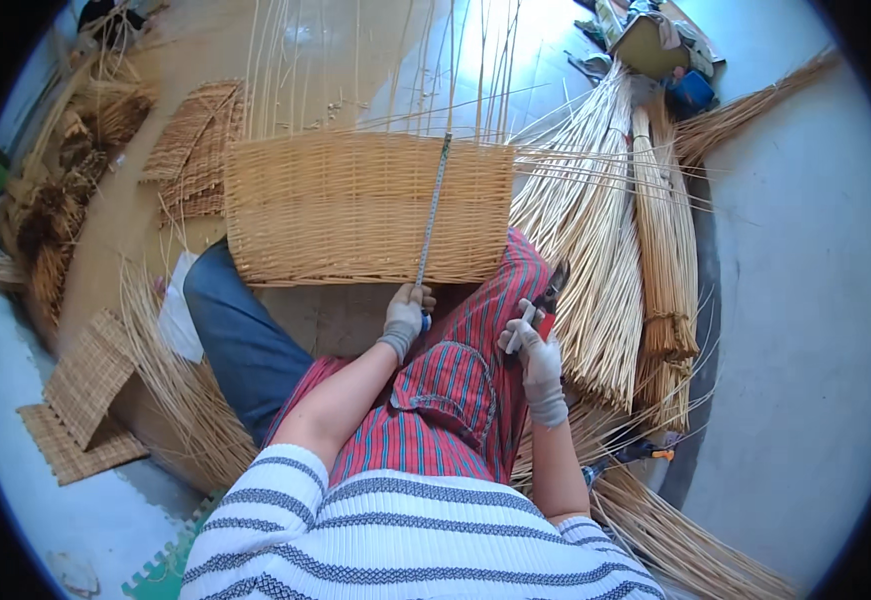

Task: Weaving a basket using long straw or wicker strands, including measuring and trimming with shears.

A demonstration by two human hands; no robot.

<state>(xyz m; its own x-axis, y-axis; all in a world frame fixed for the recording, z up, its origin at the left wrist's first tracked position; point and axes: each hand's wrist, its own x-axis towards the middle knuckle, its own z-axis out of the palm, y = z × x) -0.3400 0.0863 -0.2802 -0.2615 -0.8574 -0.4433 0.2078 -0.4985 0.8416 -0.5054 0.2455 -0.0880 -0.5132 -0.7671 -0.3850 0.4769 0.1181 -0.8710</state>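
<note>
A woven wicker panel (355, 205) stands across my knees, with long unwoven stakes rising from its far edge. My left hand (407, 312), in a pale glove, is closed at the panel's near edge around a tape measure (433, 208). The tape's blade runs up over the weave to the far edge, and a bit of its blue case shows beside my fingers. By my right thigh, my gloved right hand (537, 358) is closed on pruning shears (553, 290) with dark jaws and a red handle. The jaws point away from me, and my fingers partly cover the handles.
Bundles of pale rods (595, 230) lie along the right, with loose strands crossing from the panel. Smaller woven pieces (200, 140) rest at the far left, and others (90, 385) nearer. A blue container (690, 92) sits at the far right.
</note>
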